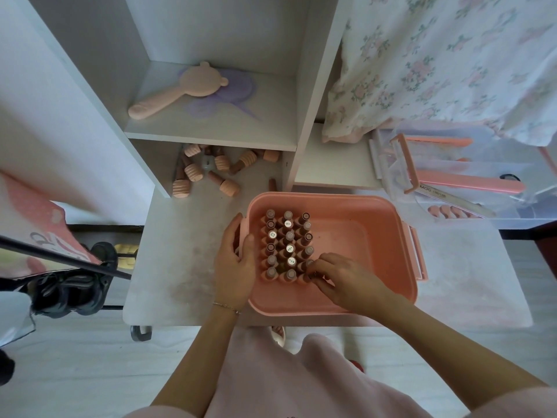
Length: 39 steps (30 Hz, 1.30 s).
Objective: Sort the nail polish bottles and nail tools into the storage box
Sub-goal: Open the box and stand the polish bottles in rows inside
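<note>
Here the pink storage box (376,236) sits on the white surface (187,267), and everything else is best placed against it. Inside the box, packed against its left wall, stand the nail polish bottles (286,245) in three tidy rows, upright and touching, which looks like a way to keep them from tipping and to save the box's bare right half for tools. The right hand (346,279) reaches over the box's near rim, its fingers (316,274) pinching one more bottle at the near end of the right-hand row, seemingly seating it in line. The left hand (235,260) rests against the box's left wall with fingers relaxed and thumb over the rim, probably steadying the box while the bottle goes in. Beyond the box, under the shelf, lie the loose bottles (211,170) on their sides, still to be sorted. To the right of the box and behind it, a clear tray (452,176) holds nail files (470,185). On the shelf above lies a pink hand mirror (184,89).
</note>
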Tool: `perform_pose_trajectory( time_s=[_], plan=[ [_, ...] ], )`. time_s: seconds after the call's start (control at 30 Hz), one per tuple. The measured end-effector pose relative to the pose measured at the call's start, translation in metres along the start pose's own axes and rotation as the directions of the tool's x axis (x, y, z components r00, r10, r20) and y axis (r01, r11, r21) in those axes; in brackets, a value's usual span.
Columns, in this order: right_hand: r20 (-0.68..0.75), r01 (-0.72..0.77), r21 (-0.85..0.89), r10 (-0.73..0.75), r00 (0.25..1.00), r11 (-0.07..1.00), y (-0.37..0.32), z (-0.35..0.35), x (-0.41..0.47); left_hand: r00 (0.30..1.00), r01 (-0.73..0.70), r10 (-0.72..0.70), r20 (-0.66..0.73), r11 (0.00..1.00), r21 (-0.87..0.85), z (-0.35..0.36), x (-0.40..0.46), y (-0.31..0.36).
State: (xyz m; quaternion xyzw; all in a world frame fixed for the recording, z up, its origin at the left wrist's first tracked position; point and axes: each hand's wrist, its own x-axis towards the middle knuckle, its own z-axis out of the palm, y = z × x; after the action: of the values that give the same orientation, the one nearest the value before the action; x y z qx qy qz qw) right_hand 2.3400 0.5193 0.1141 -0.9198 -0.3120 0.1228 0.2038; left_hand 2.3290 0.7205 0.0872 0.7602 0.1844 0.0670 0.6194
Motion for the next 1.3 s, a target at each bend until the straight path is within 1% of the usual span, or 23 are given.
perform_pose_trajectory(
  time_s=[0.13, 0.5, 0.7, 0.8, 0.97, 1.07, 1.17, 1.23, 1.3],
  plan=[
    [-0.004, -0.010, 0.025, 0.010, 1.000, 1.000, -0.002, -0.001, 0.001, 1.000, -0.002, 0.002, 0.003, 1.000, -0.003, -0.001, 0.000, 0.000],
    [0.021, 0.003, -0.015, -0.003, 1.000, 1.000, -0.004, -0.003, 0.000, 1.000, 0.015, -0.015, -0.005, 1.000, -0.024, 0.000, 0.000, 0.001],
    [-0.074, 0.039, -0.070, -0.044, 0.996, 0.997, -0.010, -0.017, -0.001, 0.999, 0.032, -0.032, 0.006, 0.999, -0.009, 0.000, 0.000, 0.001],
    [-0.159, 0.039, -0.033, -0.044, 0.986, 0.999, -0.013, -0.025, 0.003, 0.999, 0.031, -0.031, 0.010, 0.999, -0.010, -0.001, -0.001, 0.001],
    [-0.315, 0.044, 0.043, -0.029, 0.949, 0.998, -0.026, -0.035, 0.032, 0.999, 0.045, -0.044, 0.026, 0.999, -0.013, -0.002, -0.002, 0.002],
    [-0.352, 0.055, 0.098, -0.017, 0.936, 0.994, -0.039, -0.037, 0.060, 0.997, 0.071, -0.071, 0.003, 0.997, -0.028, -0.004, -0.005, 0.005],
    [-0.314, 0.055, 0.153, -0.004, 0.950, 0.987, -0.049, -0.033, 0.092, 0.991, 0.128, -0.129, -0.029, 0.990, -0.059, -0.012, -0.007, 0.004],
    [-0.259, 0.021, 0.181, 0.027, 0.966, 0.983, -0.055, -0.031, 0.116, 0.983, 0.147, -0.149, -0.104, 0.989, -0.023, -0.023, -0.001, 0.000],
    [-0.195, -0.016, 0.163, 0.048, 0.980, 0.987, -0.060, -0.027, 0.144, 0.973, 0.141, -0.132, -0.187, 0.989, 0.035, -0.036, 0.010, -0.006]
  ],
)
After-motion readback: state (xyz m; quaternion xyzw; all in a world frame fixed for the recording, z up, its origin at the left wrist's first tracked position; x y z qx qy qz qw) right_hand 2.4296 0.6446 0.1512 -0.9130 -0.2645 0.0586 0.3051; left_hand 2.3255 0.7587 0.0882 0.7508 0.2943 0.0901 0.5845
